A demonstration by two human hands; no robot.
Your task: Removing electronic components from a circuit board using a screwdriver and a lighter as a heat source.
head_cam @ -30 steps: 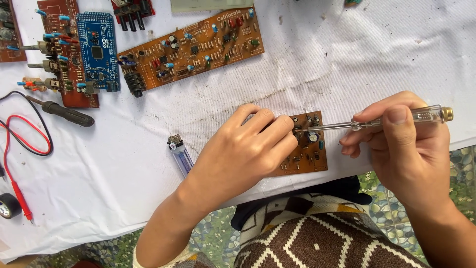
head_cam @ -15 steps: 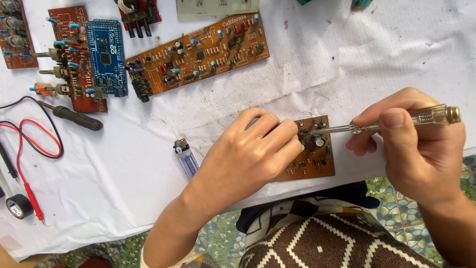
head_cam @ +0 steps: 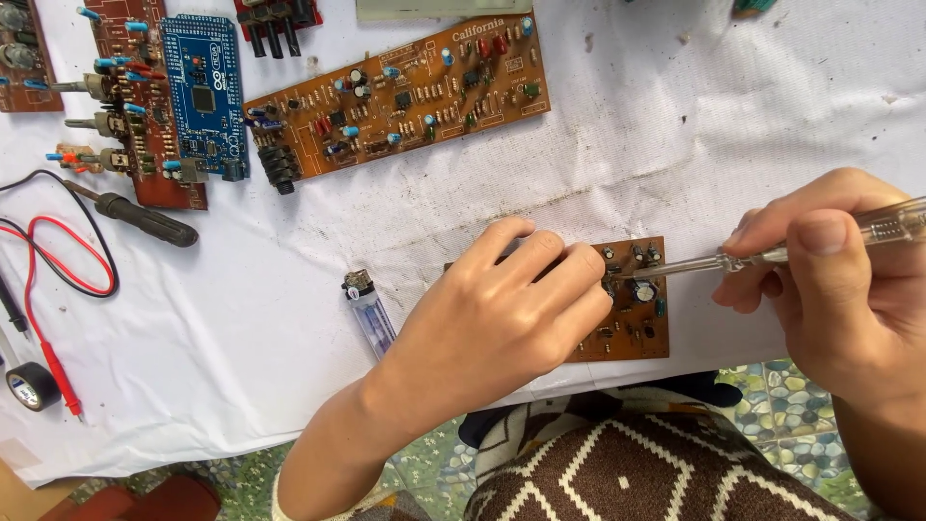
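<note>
A small brown circuit board [head_cam: 639, 314] lies near the front edge of the white cloth [head_cam: 675, 135]. My left hand [head_cam: 497, 314] rests on its left part, fingers curled over it and pressing it down. My right hand [head_cam: 839, 289] grips a screwdriver with a clear handle [head_cam: 892, 224]. Its metal shaft [head_cam: 675, 267] points left, and the tip meets the components on the board right beside my left fingertips.
A long brown circuit board [head_cam: 405, 92] lies at the back, with a blue board [head_cam: 203, 92] and another brown board [head_cam: 121, 106] to its left. A lighter [head_cam: 369, 314], a black-handled tool [head_cam: 145, 220], red and black probe leads [head_cam: 58, 260] and a tape roll [head_cam: 32, 386] lie on the left.
The view has shifted a little, so everything sits slightly further right in the frame. Both hands stay on the small board and screwdriver with hardly any movement.
</note>
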